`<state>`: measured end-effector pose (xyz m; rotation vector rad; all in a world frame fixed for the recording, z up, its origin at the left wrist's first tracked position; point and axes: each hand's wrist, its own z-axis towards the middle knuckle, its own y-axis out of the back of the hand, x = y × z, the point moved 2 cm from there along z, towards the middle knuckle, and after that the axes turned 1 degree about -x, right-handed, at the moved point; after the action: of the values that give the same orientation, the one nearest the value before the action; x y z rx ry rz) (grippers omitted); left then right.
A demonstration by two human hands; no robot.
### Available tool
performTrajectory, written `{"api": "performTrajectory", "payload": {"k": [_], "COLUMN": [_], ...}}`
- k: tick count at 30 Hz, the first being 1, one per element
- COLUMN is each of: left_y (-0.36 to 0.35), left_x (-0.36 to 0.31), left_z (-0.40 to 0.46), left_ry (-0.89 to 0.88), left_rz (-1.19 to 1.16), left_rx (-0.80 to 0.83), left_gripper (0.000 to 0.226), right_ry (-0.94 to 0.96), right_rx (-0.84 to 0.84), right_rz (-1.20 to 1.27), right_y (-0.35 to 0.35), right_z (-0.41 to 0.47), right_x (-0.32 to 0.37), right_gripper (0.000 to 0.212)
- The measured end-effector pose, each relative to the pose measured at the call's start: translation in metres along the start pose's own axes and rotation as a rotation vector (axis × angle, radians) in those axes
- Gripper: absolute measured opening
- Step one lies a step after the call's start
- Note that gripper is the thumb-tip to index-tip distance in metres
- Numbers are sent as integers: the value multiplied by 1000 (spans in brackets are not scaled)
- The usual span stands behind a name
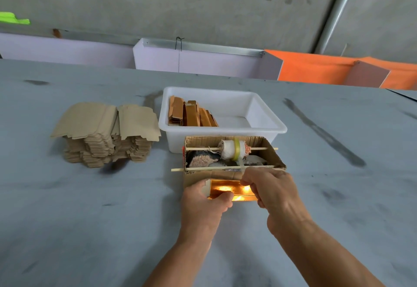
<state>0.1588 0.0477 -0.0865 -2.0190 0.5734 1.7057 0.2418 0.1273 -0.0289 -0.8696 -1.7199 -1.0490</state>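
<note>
A small shiny gold box [230, 191] sits just in front of a brown cardboard box [234, 174]. My left hand [203, 203] grips the gold box's left end, thumb across its top. My right hand [270, 189] pinches its upper right edge, close to the strip of clear tape hanging down. The cardboard box holds a white tape roll [232, 150] threaded on a wooden stick [198, 149]. A second stick [203, 169] crosses its front, and stones lie in its bottom.
A white plastic tub [266, 115] behind the cardboard box holds several folded gold boxes [191, 115] at its left side. A stack of flat kraft cardboard blanks [106, 133] lies to the left on the grey table [90, 219]. Orange and lilac panels line the far edge.
</note>
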Motion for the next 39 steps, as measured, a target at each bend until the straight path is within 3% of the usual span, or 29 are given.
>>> {"api": "performTrajectory", "payload": {"k": [17, 39], "left_y": [-2, -2], "left_x": [7, 10], "left_z": [5, 5], "left_ry": [-15, -22], "left_rz": [26, -9], "left_rx": [0, -1], "left_gripper": [16, 22], "right_ry": [152, 194], "right_rx": [-1, -26], "right_rz": [40, 23], "right_y": [-2, -3], "right_z": [3, 10], "right_x": [-16, -28], "right_gripper": [34, 33]}}
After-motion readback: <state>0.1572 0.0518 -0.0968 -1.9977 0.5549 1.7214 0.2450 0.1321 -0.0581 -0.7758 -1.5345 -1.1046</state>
